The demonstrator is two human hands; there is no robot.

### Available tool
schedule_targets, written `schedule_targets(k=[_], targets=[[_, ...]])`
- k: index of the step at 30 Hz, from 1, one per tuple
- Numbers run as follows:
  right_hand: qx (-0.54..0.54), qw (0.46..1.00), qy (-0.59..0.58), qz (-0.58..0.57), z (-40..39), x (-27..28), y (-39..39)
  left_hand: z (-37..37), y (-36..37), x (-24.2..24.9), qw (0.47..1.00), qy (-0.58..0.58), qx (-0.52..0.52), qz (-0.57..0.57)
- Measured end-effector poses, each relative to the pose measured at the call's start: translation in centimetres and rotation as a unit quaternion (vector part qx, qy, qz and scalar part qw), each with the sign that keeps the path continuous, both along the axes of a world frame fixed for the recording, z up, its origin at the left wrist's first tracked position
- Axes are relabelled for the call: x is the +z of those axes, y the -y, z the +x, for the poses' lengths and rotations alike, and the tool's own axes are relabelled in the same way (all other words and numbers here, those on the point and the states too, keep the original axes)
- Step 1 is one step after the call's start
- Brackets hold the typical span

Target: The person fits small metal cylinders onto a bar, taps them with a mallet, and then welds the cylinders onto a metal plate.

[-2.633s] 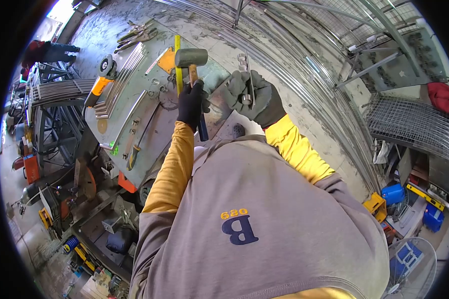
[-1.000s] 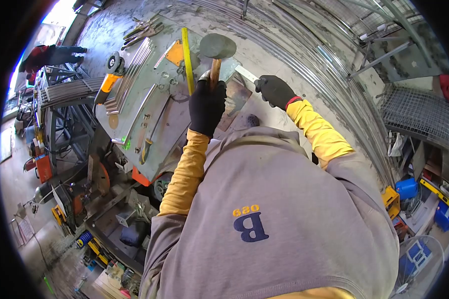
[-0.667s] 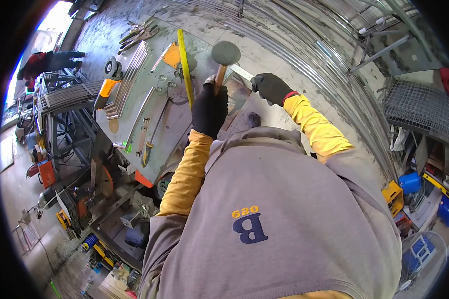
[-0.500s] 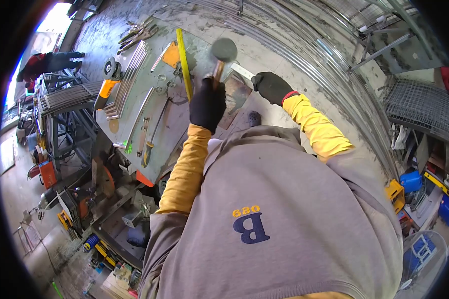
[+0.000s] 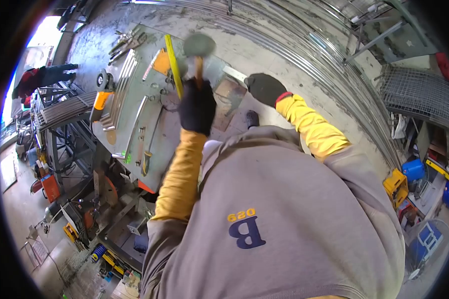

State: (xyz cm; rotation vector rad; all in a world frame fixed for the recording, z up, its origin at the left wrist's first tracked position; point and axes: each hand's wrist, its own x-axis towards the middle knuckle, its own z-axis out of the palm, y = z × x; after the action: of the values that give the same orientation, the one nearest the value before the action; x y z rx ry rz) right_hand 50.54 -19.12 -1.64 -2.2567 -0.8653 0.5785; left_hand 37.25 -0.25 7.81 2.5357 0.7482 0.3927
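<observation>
At the right corner of the scuffed worktop point(image 5: 160, 152), a flat strip point(image 5: 234, 74) is held by the closed right hand point(image 5: 266, 88), fingers hidden; a wooden-handled mallet point(image 5: 199, 45), its head blurred, is gripped by the closed left hand point(image 5: 198, 107).

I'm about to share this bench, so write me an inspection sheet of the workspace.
Surface: table scuffed; stained patch near right edge.
Job's things: mallet in left hand; flat metal strip in right hand.
Clutter: angle grinder at left edge; yellow strip, metal bars, screwdriver on table.
Hands: both gloved, gripping.
Cables: nothing certain; thin lines too small to tell.
Surroundings: long metal tubes on floor; another person far left.
</observation>
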Motion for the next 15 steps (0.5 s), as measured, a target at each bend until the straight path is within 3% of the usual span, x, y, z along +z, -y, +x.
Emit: schedule_targets(k=[1,3,5,7,8,9,10,11,13,14,15], targets=[[0.07,0.997,0.045,-0.005,0.0,1.6,0.2,0.2,-0.3,2.7,1.0,0.0,0.015,-0.003],[-0.018,0.996,-0.081,-0.043,0.0,1.5,-0.3,0.9,-1.6,3.9,0.998,0.062,0.03,-0.015],[-0.027,0.994,-0.088,-0.054,0.4,2.4,-0.4,0.8,-1.5,4.1,0.996,0.045,0.038,-0.067],[-0.034,0.992,-0.101,-0.067,0.0,3.3,-0.5,1.0,-1.5,1.0,0.995,0.062,0.041,-0.071],[-0.067,0.968,-0.236,-0.044,-0.2,4.4,-0.4,1.0,-1.6,-1.7,0.993,0.078,0.045,-0.076],[-0.096,0.926,-0.364,-0.023,-0.3,5.7,-0.4,0.7,-2.6,-5.5,0.985,0.118,0.011,-0.124],[-0.116,0.885,-0.45,0.027,-0.7,7.3,-0.2,0.7,-2.1,-4.4,0.947,0.096,0.078,-0.297],[-0.147,0.816,-0.539,0.149,-1.4,6.6,0.5,0.8,-1.5,-3.2,0.873,0.072,0.14,-0.461],[-0.132,0.594,-0.716,0.342,-1.9,4.1,1.7,0.7,-1.9,-2.9,0.862,0.145,0.123,-0.469],[-0.131,0.6,-0.715,0.335,-2.0,3.7,1.7,0.6,-2.3,-2.8,0.844,0.143,0.126,-0.502],[-0.104,0.514,-0.748,0.408,-1.9,3.2,1.5,0.6,-2.8,-2.6,0.84,0.149,0.126,-0.506]])
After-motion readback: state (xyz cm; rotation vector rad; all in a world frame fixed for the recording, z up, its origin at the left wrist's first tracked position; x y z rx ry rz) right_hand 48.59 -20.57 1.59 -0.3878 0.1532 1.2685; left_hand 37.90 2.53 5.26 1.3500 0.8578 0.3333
